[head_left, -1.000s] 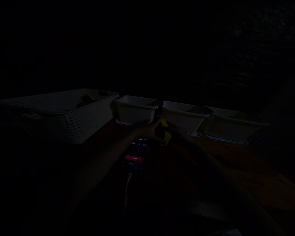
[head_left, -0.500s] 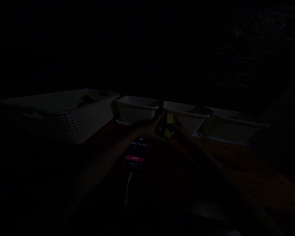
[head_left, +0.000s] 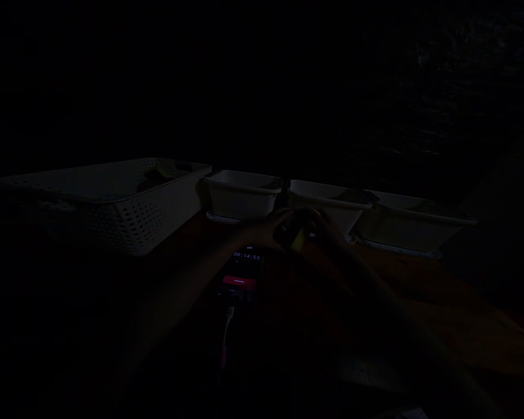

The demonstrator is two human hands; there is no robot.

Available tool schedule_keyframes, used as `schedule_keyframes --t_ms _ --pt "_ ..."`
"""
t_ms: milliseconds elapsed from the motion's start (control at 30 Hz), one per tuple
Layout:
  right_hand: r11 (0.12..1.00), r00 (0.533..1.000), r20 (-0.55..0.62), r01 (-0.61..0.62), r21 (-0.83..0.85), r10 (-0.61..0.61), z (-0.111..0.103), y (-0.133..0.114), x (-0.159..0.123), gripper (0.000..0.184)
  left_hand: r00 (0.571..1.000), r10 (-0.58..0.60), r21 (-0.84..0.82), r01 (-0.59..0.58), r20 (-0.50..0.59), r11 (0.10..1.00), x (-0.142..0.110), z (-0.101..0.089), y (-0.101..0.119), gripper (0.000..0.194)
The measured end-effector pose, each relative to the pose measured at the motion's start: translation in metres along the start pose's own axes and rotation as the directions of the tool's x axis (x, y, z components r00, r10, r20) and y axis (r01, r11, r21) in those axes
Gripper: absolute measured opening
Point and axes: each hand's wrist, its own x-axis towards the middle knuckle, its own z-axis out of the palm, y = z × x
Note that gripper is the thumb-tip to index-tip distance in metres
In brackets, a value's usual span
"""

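Note:
The scene is very dark. A small dark and yellow object (head_left: 298, 241) is held between my two hands, over the table in front of the middle tub. My left hand (head_left: 271, 231) closes on its left side. At its upper right, the bent fingers of my right hand (head_left: 324, 223) wrap over it and hide much of its top. Its exact kind cannot be made out. Under my left forearm, a phone (head_left: 240, 270) lies on the table with a lit timer.
A perforated light basket (head_left: 166, 209) at left holds a yellowish item (head_left: 159, 173). Across the back stand a small tub (head_left: 242, 198), a middle tub (head_left: 338, 214) and a right tub (head_left: 413, 227). A cable (head_left: 227, 326) runs from the phone toward me across the brownish table (head_left: 454, 297).
The object has turned in my hands, and its upper yellow part is now covered. My right hand's fingers have moved up and over its top. The containers and phone stay in place.

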Motion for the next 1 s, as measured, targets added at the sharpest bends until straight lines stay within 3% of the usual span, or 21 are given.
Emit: schedule_keyframes --t_ms 200,367,467,700,1000 --pt "0.999 0.998 -0.056 0.039 -0.008 -0.039 -0.005 -0.004 0.001 0.048 0.999 -0.015 0.002 0.015 -0.028 1.000 0.000 -0.001 -0.007 0.079" --pt "0.997 0.989 -0.143 0.056 0.046 -0.049 -0.003 -0.008 0.001 0.051 0.999 -0.034 0.002 0.034 -0.034 0.999 0.000 -0.001 -0.012 0.069" --pt "0.995 0.984 -0.163 0.084 0.048 -0.075 0.000 -0.010 -0.001 0.051 0.999 -0.048 -0.011 0.047 -0.026 0.999 0.000 0.001 -0.016 0.069" --pt "0.954 0.934 -0.192 0.296 -0.049 -0.300 0.005 -0.009 -0.001 0.045 0.998 -0.056 -0.018 0.056 -0.028 0.998 0.001 -0.001 -0.013 0.069" --pt "0.905 0.896 -0.144 0.402 -0.139 -0.420 -0.001 0.002 0.008 0.040 0.998 -0.068 -0.024 0.067 -0.015 0.997 -0.001 -0.001 -0.003 0.078"
